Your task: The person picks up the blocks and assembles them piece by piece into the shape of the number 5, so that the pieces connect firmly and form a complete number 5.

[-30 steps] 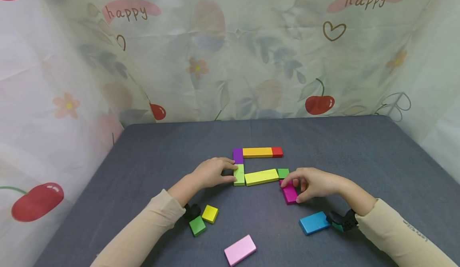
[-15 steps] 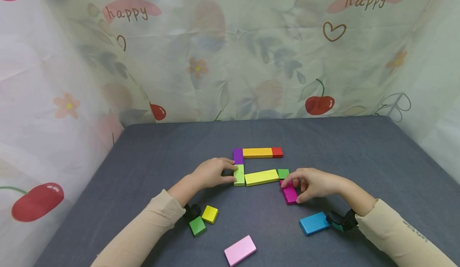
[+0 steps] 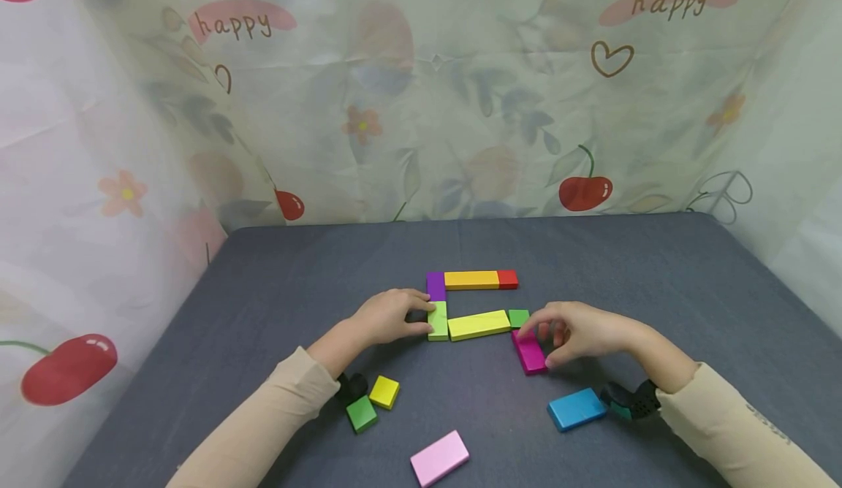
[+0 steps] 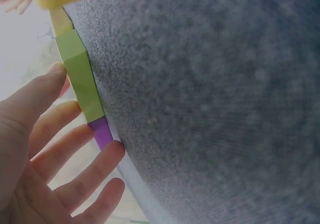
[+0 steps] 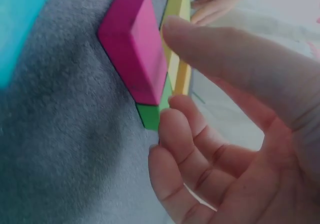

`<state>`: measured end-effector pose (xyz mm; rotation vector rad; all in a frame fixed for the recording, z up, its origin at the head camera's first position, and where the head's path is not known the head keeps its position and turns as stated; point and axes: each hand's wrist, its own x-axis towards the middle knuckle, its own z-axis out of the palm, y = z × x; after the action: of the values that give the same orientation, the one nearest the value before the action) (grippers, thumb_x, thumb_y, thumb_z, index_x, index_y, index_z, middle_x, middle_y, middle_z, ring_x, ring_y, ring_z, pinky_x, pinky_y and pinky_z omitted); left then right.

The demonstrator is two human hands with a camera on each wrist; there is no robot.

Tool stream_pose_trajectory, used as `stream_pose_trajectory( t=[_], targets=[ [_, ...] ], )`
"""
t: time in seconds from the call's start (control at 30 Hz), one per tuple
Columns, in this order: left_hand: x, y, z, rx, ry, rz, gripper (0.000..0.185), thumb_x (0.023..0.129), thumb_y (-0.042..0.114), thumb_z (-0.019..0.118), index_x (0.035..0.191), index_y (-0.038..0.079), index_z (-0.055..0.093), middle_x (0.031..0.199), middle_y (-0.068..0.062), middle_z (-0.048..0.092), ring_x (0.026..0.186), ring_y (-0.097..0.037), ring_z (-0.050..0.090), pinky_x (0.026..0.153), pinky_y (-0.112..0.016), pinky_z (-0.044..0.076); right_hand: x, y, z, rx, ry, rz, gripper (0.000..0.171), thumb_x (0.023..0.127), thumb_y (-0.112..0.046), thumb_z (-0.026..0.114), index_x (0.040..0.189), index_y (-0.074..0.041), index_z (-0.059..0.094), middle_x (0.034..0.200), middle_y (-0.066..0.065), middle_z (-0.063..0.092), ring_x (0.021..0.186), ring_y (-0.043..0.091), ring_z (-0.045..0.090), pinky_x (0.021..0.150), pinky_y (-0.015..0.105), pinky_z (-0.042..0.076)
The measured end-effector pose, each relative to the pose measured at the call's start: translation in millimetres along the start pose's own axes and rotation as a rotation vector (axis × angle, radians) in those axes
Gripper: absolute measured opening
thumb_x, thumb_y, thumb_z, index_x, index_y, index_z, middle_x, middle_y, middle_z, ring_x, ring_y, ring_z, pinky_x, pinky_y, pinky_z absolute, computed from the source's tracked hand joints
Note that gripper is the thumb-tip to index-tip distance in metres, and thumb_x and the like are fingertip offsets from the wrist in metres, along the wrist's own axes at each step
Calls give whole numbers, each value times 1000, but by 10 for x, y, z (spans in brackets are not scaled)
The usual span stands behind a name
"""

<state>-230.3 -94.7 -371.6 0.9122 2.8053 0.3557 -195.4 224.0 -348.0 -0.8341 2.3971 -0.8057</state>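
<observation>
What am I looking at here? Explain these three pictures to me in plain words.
A person with two bare hands arranges coloured blocks on a grey table. The wide picture comes from a camera on the head; the two close ones from cameras on the wrists. The left hand touches the light green block, which adjoins the long yellow block. The right hand touches the magenta block, beside a small green block. Loose blocks lie nearer: a blue block and a pink block.

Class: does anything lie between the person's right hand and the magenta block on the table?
Nothing visible does. The right hand is directly at the magenta block, its fingers beside the block; the blue block lies nearer the person, out of the way.
</observation>
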Motion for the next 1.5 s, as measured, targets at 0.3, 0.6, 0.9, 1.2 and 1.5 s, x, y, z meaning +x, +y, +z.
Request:
stream_pose_trajectory(
  t=[0.3, 0.6, 0.9, 1.2, 1.5],
  targets=[
    [-13, 11, -9, -5, 1, -6, 43, 87, 36, 65, 125, 16, 62, 132, -3, 58, 126, -24, 51, 105, -44, 42, -97, 90, -57, 11, -51, -17, 41, 76, -23, 76, 113, -12, 61, 99, 6, 59, 76, 9, 53, 67, 22, 48],
    [-1, 2, -1, 2, -1, -3, 43, 87, 36, 65, 125, 16, 61, 132, -3, 58, 126, -23, 51, 105, -44, 42, -242, 182, 9, 145, -191, -82, 35, 75, -24, 77, 102, -9, 61, 99, 10, 60, 86, 16, 55, 75, 23, 47],
    [5, 3, -2, 15, -14, -8, 44, 87, 37, 64, 126, 16, 61, 133, -3, 57, 127, -23, 51, 105, -43, 42, -316, 191, 119, 115, -220, -86, 34, 71, -24, 80, 96, -14, 60, 93, 1, 57, 83, 8, 51, 71, 22, 45],
    [10, -4, 3, 10, -12, -9, 43, 87, 36, 64, 125, 16, 61, 133, -3, 57, 126, -23, 51, 104, -44, 42, -329, 191, 185, 110, -218, -138, 30, 70, -20, 80, 90, -14, 58, 85, -2, 54, 77, 2, 49, 67, 21, 46],
    [2, 0, 5, 6, -1, -4, 43, 87, 36, 64, 125, 16, 61, 133, -3, 58, 127, -23, 51, 105, -44, 42, -322, 212, 226, 99, -191, -172, 26, 70, -15, 79, 88, -15, 60, 81, -6, 56, 73, -2, 49, 63, 20, 47]
  ],
)
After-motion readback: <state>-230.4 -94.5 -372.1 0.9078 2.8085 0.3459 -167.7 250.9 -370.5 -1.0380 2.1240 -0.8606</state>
